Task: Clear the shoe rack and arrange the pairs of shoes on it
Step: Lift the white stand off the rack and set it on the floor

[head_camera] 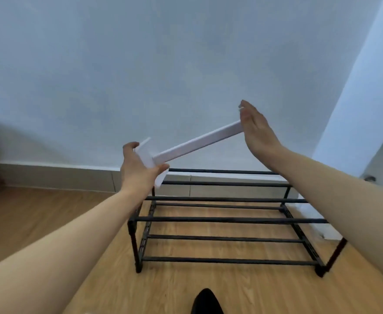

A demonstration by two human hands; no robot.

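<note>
A black metal shoe rack [229,219] with two tiers of bars stands on the wooden floor against the wall. No shoes rest on its bars. Above its left end I hold a long white box [197,143], tilted up to the right. My left hand [140,171] grips its lower left end, where a flap hangs open. My right hand [258,130] presses flat against the upper right end, fingers straight.
A pale wall with a grey skirting board [56,177] runs behind the rack. A white pillar [353,105] stands at the right. A black shape [206,301], perhaps a shoe or foot, shows at the bottom edge. A brown object sits at the far left edge.
</note>
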